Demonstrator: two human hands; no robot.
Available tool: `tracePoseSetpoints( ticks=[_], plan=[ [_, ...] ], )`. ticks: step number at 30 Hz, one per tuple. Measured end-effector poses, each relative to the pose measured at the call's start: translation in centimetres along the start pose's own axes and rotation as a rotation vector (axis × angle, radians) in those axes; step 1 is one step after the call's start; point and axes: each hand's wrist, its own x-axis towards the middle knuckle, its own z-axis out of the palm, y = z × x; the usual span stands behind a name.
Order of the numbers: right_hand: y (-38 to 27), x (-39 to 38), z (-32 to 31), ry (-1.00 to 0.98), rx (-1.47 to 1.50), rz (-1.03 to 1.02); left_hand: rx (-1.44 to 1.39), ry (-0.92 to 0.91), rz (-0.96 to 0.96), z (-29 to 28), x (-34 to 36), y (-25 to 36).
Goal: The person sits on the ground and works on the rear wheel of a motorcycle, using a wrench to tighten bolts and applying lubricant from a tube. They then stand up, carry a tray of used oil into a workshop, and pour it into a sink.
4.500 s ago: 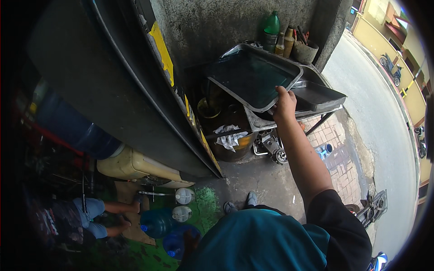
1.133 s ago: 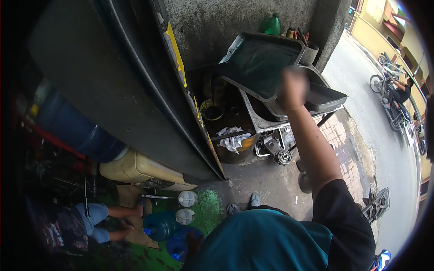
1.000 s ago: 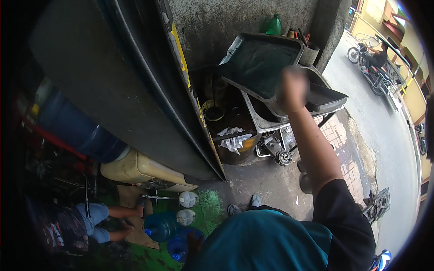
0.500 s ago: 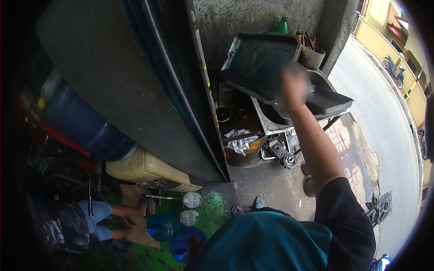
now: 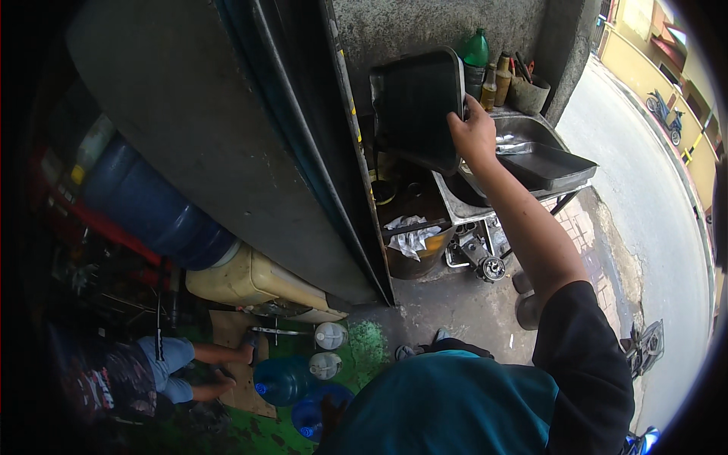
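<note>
My right hand (image 5: pixel 476 138) reaches far forward, its fingers and thumb closed on the right edge of a black rectangular tray (image 5: pixel 415 106). The tray is tilted up steeply above the left end of a grey metal basin stand (image 5: pixel 453 199). A second shallow black tray (image 5: pixel 557 168) rests on the right side of the basin. My left hand (image 5: pixel 331 413) shows dimly at the lower edge, against a blue water jug (image 5: pixel 307 417); shadow hides its fingers, so its grip is unclear.
A green bottle (image 5: pixel 476 49), amber bottles (image 5: pixel 503 80) and a tool pot (image 5: pixel 529 95) stand behind the basin. Metal parts (image 5: pixel 485 262) lie beneath it. A dark panel (image 5: pixel 227 152) rises on the left; past it is another person (image 5: pixel 163 371). A road (image 5: pixel 614 144) runs right.
My right hand has moved slightly left and lifted the tray, which now tilts more steeply. Bottles behind it and more of the basin have come into sight.
</note>
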Motion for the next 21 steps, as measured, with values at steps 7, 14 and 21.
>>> tracePoseSetpoints(
  ticks=[7,14,21],
  plan=[
    [0.6,0.1,2.9,-0.203,-0.104,-0.106,-0.010,-0.025,-0.093,-0.1,0.6,1.4],
    [3.4,0.2,6.5,-0.352,-0.134,-0.213,-0.008,-0.009,-0.185,0.6,2.1,4.4],
    [6.6,0.4,10.8,-0.459,-0.180,-0.289,-0.025,0.019,-0.280,1.9,2.5,8.0]
  ],
)
